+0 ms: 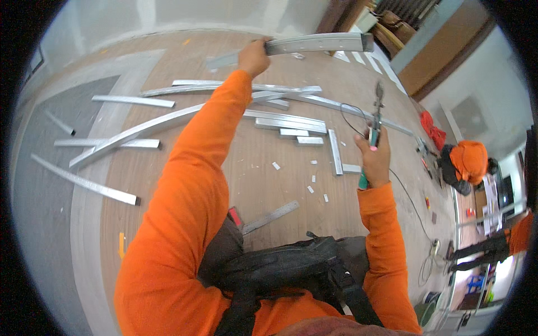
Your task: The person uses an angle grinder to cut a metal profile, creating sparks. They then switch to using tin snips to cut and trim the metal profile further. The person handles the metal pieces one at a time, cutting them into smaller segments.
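Note:
My left hand [255, 59] is closed around a long silver metal channel [319, 43], raised above the floor near the wall. The channel stretches to the right of my fist, and a shorter piece shows to its left. In my right hand [375, 159] is a pair of metal snips [377, 106] with green handles, its jaws pointing up and away from me. Between my arms, cut channel pieces [291, 123] lie stacked on the floor, with small white scraps [312, 179] scattered nearer to me.
More metal channels [84, 182] lie across the floor on the left. A square ruler [272, 217] with a red end rests before my knees. A cable [403, 187] runs along the right. Two people in orange, one crouching [469, 162] and one standing [518, 235], are at the right.

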Available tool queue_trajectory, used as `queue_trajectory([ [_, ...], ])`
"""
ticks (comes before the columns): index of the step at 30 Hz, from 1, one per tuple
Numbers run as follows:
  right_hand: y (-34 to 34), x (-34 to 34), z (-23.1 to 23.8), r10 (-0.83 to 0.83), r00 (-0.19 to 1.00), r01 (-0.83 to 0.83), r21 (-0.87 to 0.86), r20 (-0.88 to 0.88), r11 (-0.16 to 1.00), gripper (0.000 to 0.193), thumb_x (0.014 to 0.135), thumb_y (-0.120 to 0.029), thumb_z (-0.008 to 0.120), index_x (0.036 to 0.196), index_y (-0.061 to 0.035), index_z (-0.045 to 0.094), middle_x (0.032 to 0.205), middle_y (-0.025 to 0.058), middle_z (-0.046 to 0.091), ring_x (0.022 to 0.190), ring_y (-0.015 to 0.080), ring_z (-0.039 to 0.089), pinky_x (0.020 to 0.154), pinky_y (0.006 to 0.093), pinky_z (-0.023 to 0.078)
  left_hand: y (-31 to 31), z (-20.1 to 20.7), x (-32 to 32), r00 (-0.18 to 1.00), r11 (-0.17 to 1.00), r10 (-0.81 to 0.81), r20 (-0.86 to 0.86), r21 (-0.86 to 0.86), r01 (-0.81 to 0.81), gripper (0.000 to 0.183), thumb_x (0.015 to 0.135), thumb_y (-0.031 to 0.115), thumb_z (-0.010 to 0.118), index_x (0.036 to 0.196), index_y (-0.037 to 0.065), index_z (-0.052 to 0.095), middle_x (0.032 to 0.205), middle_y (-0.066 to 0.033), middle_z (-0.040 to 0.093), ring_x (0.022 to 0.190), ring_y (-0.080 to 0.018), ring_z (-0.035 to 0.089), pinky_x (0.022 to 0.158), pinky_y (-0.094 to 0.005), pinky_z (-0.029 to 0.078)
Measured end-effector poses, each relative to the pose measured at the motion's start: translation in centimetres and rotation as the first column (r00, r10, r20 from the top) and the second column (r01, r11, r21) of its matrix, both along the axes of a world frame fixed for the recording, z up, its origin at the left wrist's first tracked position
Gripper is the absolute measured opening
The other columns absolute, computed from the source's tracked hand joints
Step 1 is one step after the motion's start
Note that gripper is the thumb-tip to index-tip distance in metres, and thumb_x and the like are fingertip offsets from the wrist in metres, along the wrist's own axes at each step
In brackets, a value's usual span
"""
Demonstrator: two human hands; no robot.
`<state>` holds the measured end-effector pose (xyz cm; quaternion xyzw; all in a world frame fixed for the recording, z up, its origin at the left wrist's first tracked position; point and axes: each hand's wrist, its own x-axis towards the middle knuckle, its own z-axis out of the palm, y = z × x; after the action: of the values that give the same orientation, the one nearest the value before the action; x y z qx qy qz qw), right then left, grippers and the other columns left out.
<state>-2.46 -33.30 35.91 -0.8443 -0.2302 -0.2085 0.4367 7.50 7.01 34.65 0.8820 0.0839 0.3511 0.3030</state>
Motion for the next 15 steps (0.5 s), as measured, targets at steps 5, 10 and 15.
queue_trajectory([
  [5, 1.6, -0.5, 0.3, 0.107, 0.968, -0.057, 0.216, -0.227, 0.975, 0.04, 0.086, -0.021, 0.074, 0.118, -0.0031, 0.058, 0.093, 0.0025, 0.058, 0.071, 0.0092, 0.052, 0.059, 0.0245, 0.043, 2.5, -1.7, 0.3, 0.84, 0.632, -0.503, 0.203, -0.577, 0.518, 0.052, 0.087, 0.006, 0.056, 0.138, -0.003, 0.05, 0.13, -0.0253, 0.059, 0.111, -0.0407, 0.065, 0.098, -0.0487, 0.055],
  [10, 1.0, -0.2, 0.0, 0.141, 0.943, -0.062, 0.258, -0.3, 0.964, 0.044, 0.084, -0.022, 0.078, 0.117, 0.0007, 0.059, 0.094, 0.0034, 0.058, 0.082, 0.0125, 0.054, 0.075, 0.0277, 0.046, 1.0, -0.2, 0.0, 0.605, -0.201, -0.487, 0.63, -0.755, 0.624, 0.054, 0.096, 0.014, 0.05, 0.14, -0.013, 0.032, 0.147, -0.0286, 0.034, 0.124, -0.0446, 0.055, 0.106, -0.0546, 0.051],
  [15, 1.1, -0.6, -0.4, 0.137, 0.951, -0.105, 0.128, -0.276, 0.986, 0.049, 0.084, -0.025, 0.078, 0.12, 0.0021, 0.058, 0.096, 0.007, 0.061, 0.088, 0.0185, 0.059, 0.081, 0.0324, 0.05, 0.1, -0.2, 0.9, 0.762, -0.345, -0.2, 0.615, -0.772, 0.533, 0.047, 0.094, 0.021, 0.061, 0.132, -0.001, 0.045, 0.139, -0.0213, 0.044, 0.124, -0.039, 0.05, 0.107, -0.0641, 0.046],
])
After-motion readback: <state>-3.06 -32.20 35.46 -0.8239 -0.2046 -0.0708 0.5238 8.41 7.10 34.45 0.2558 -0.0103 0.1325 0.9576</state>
